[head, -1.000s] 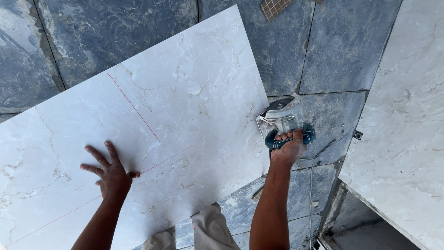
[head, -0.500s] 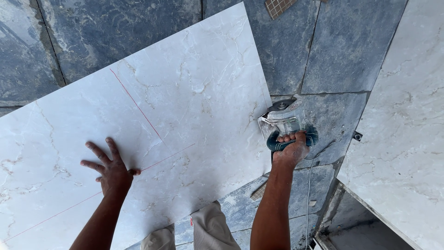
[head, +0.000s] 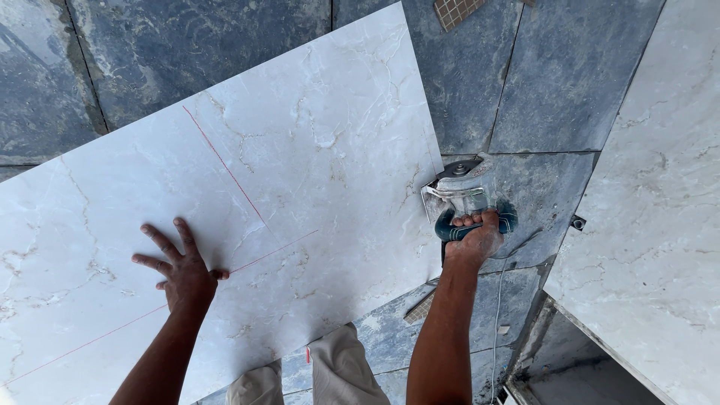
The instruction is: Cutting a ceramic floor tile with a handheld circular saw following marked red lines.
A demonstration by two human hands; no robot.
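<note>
Pressing flat with fingers spread, left hand (head: 182,271) on marble tile (head: 300,150); right hand (head: 475,238) clenched around angle grinder (head: 466,196).

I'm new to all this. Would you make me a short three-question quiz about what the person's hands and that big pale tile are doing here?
1. True or false: the left hand lies flat, fingers spread, on the marble-look tile.
2. What does the right hand grip?
A. a hammer
B. a handheld cutter with a teal handle
C. a paintbrush
3. Fill in: the thin lines drawn on the tile are ____ in colour.

Key
1. True. The palm rests on the tile, beside one red line.
2. B. The cutter sits at the tile's right edge, over the dark slate floor.
3. Red.
</note>
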